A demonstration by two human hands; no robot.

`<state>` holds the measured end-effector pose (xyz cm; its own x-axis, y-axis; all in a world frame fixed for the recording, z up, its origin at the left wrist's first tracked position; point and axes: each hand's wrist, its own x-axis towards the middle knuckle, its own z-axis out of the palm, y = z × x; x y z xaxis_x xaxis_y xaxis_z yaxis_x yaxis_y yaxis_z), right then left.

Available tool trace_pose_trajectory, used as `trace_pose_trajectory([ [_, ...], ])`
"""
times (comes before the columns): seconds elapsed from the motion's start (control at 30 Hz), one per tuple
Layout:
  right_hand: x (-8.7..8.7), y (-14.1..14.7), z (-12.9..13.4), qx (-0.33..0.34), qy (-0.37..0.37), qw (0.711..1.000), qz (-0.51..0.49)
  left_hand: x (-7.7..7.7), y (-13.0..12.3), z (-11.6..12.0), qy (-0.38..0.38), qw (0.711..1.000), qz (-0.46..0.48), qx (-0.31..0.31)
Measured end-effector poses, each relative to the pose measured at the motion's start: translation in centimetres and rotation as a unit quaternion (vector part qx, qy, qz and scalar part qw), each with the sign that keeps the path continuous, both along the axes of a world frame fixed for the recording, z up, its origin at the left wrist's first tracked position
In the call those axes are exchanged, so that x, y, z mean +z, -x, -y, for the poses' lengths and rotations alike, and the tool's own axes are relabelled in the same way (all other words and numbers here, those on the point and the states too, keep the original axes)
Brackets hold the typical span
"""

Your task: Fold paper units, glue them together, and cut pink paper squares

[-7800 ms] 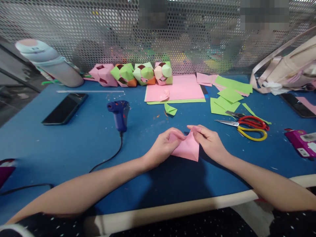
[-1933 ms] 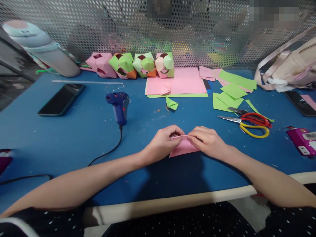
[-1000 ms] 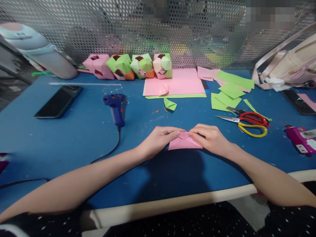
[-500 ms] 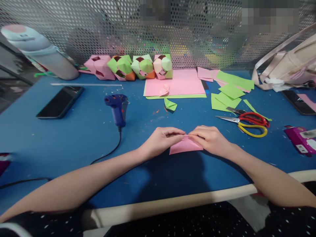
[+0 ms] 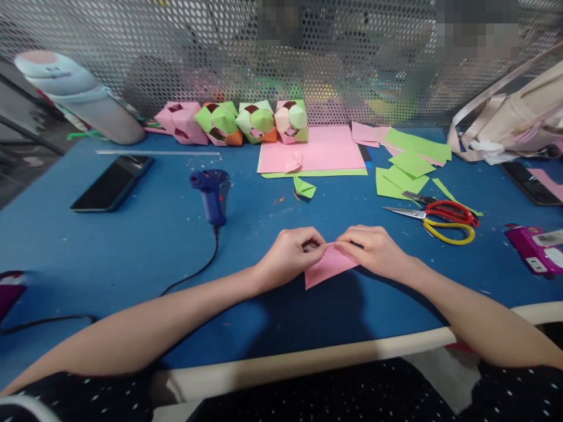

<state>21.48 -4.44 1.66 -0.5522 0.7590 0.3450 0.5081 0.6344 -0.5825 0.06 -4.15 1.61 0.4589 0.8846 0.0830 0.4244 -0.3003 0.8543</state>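
A small piece of pink paper (image 5: 329,265) is held above the blue table, near its front edge. My left hand (image 5: 292,255) pinches its upper left part between thumb and fingers. On the upper right, my right hand (image 5: 372,249) grips the same paper, its fingertips close to those of my left hand. The paper's lower left corner points down toward me. Beyond my hands lie a small folded green piece (image 5: 304,187) and a folded pink piece (image 5: 294,161), the latter on a stack of pink sheets (image 5: 329,146).
A blue glue gun (image 5: 214,196) with a cord stands left of my hands, near a phone (image 5: 112,183). Scissors (image 5: 422,214) and green paper scraps (image 5: 400,179) lie to the right. Folded paper shapes (image 5: 220,122) line the back by a mesh panel.
The pink paper has tilted, its lower left corner now nearer to me. My left hand's fingers have curled more at the paper's upper edge. The view has shifted slightly.
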Motion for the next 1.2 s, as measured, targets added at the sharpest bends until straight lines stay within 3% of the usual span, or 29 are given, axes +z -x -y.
trace_pose_trajectory([
  [0.13, 0.4, 0.2, 0.3, -0.002, 0.009, 1.0, -0.023, 0.0, -0.2, 0.2, 0.041, 0.999, 0.006, -0.005],
  [0.33, 1.3, -0.3, 0.4, -0.169, 0.02, 0.974, -0.147, -0.1, -0.5, -0.2, 0.087, 0.986, 0.107, 0.09],
  [0.43, 0.7, 0.1, 0.4, -0.156, 0.081, 0.969, -0.173, -0.3, -0.8, -0.3, 0.11, 0.973, 0.167, 0.117],
  [0.57, -0.6, 1.3, 0.6, -0.115, 0.143, 0.972, -0.148, -0.6, -1.0, 0.0, 0.139, 0.964, 0.205, 0.102],
  [0.7, -1.1, 1.8, 0.8, -0.148, 0.079, 0.98, -0.104, -0.6, -1.1, 0.2, 0.16, 0.961, 0.202, 0.099],
  [0.9, -0.9, 1.9, 0.9, -0.106, -0.022, 0.987, -0.114, -0.4, -1.3, 0.3, 0.173, 0.961, 0.177, 0.124],
  [1.2, -1.5, 1.9, 0.9, -0.092, -0.074, 0.989, -0.084, -0.5, -1.3, 0.3, 0.191, 0.952, 0.2, 0.132],
])
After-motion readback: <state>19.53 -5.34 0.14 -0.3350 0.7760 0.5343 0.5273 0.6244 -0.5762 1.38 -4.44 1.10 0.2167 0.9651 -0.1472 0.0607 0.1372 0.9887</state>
